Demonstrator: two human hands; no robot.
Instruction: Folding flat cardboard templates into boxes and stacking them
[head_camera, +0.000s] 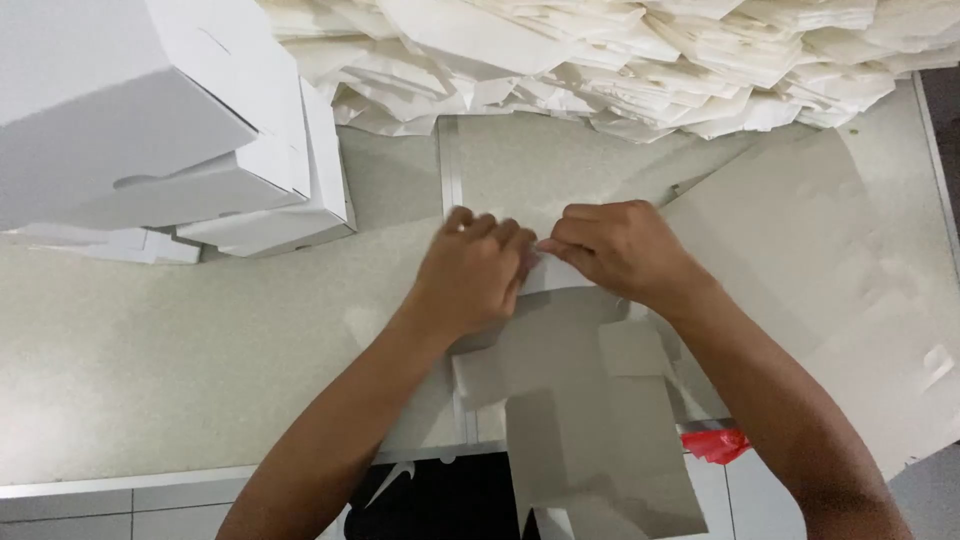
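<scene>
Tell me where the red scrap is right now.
In the head view, the red scrap lies low right, under the right forearm, beside the grey card blank.

Bench (150, 370): pale grey-green top with a metal seam strip running front to back.
Folded white boxes (170, 130): stacked at the far left corner.
Heap of flat white sheets (620, 60): along the far edge.
Grey card sheets (830, 270): lying flat at the right.
Red scrap (715, 445): at the near edge.
Tiled floor (120, 510): below the bench.
</scene>
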